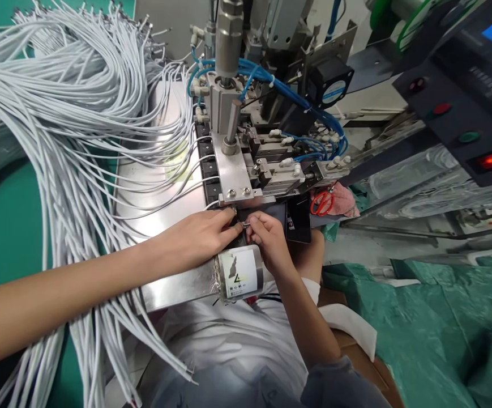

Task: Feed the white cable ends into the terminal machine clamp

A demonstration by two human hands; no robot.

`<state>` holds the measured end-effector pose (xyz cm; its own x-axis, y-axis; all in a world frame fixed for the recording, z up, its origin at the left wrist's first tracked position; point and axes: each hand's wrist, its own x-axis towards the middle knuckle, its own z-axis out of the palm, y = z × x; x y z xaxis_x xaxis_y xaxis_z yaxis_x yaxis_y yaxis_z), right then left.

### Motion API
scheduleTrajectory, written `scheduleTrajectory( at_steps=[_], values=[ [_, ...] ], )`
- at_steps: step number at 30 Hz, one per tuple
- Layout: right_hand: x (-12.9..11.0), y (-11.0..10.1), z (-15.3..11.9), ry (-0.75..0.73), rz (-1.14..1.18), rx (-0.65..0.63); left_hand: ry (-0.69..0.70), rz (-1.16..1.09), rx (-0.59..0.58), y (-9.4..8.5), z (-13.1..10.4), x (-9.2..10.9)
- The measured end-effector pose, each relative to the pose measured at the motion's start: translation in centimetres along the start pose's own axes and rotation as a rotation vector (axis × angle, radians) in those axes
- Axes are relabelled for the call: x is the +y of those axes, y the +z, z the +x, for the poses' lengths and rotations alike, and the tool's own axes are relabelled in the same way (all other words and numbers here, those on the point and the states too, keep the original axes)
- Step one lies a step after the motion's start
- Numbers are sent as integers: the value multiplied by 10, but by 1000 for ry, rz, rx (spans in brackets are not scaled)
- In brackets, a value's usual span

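Note:
At the front of the machine's black fixture row, my two hands meet over a small pale cable end. The fingers of my right hand pinch it from the right. From the left, my left hand closes thumb and fingers at its other side, with the fingertips resting by the fixture. Many white cables sweep in from the left, several with ends seated in the fixture. Just above my hands is a metal press plate. The tip of the cable end is too small to make out.
A clear cylinder with a white label sits below my hands. Red-handled scissors lie on a pink cloth to the right. A control box overhangs at the upper right. Green sheeting covers the lower right.

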<state>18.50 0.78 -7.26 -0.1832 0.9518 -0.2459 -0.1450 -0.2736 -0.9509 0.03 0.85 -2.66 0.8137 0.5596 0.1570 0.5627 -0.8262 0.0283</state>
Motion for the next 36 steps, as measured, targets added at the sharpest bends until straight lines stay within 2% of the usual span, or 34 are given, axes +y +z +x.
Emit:
scheduleTrajectory(
  at_steps=[3,6,14,23,25,30,32,33,36],
  values=[
    [1,1,1,55,53,-13,-6,-21,-10,0,0,0],
    [1,2,2,50,57,-2,-10,-32,-18,-1,0,0],
    [-3,3,1,-45,-73,32,-11,13,-12,2,0,-1],
    [-4,0,-1,-173,-287,-40,-25,-6,-59,-5,1,0],
    [-1,2,1,-163,-268,-33,-57,-19,-106,-12,1,3],
    [6,2,10,-158,-239,-6,-240,61,-333,-37,-2,13],
    [3,0,6,-187,-279,46,-249,99,-327,-42,-4,14],
    [0,0,0,-227,-310,111,-248,120,-309,-43,-4,14],
    [-9,8,-36,-445,-441,405,-314,205,-265,-44,-4,11]
  ],
)
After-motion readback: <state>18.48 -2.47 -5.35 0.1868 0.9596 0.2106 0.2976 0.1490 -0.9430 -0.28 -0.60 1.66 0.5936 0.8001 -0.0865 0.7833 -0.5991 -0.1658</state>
